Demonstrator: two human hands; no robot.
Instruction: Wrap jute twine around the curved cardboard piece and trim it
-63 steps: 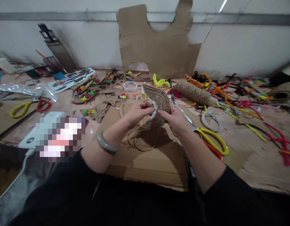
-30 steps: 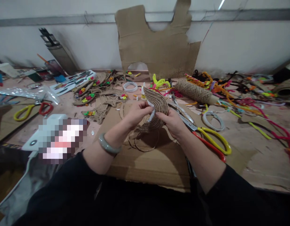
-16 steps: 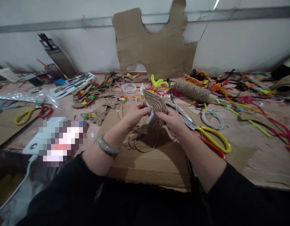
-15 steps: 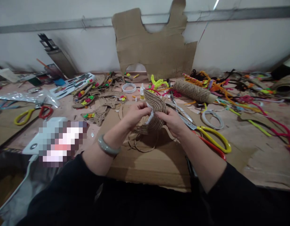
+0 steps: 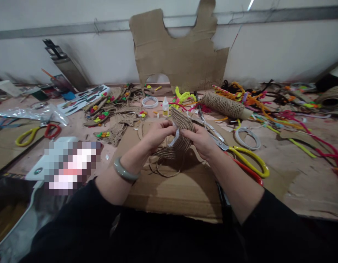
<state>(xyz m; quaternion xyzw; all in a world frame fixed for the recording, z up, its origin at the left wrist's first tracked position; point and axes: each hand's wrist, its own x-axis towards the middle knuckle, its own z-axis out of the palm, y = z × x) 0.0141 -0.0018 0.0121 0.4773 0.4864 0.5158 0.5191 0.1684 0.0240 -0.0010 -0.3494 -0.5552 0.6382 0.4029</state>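
From my end of the head camera I'm watching a twine crescent (image 5: 182, 120) being held up over the cardboard sheet (image 5: 171, 197), its white edge (image 5: 173, 139) curving inward; whether its lower rim is touching the board I can't tell. The left hand (image 5: 160, 134) is pinching that inner edge, thumb and fingertips together on it. The right hand (image 5: 201, 138) is clamping the crescent's other side, thumb on top, the remaining fingers hiding behind it.

Just beyond, I'm seeing a small bottle (image 5: 165, 106) standing upright with a yellow label; I'm not making out how full it is. The twine spool (image 5: 223, 105) is lying to the right, wound around a tube, and the large scissors (image 5: 227, 147) are resting beside the right forearm. Flower-trimmed twine pieces (image 5: 130, 112) are piling up on the left.

Farther out, a clear plastic bag (image 5: 45, 110) is lying flat, its contents blurring for me. Near the wall a dark cup (image 5: 64, 82) is holding an orange stick (image 5: 48, 73), while a white cup (image 5: 7, 88) is leaning, its inside hidden from me.
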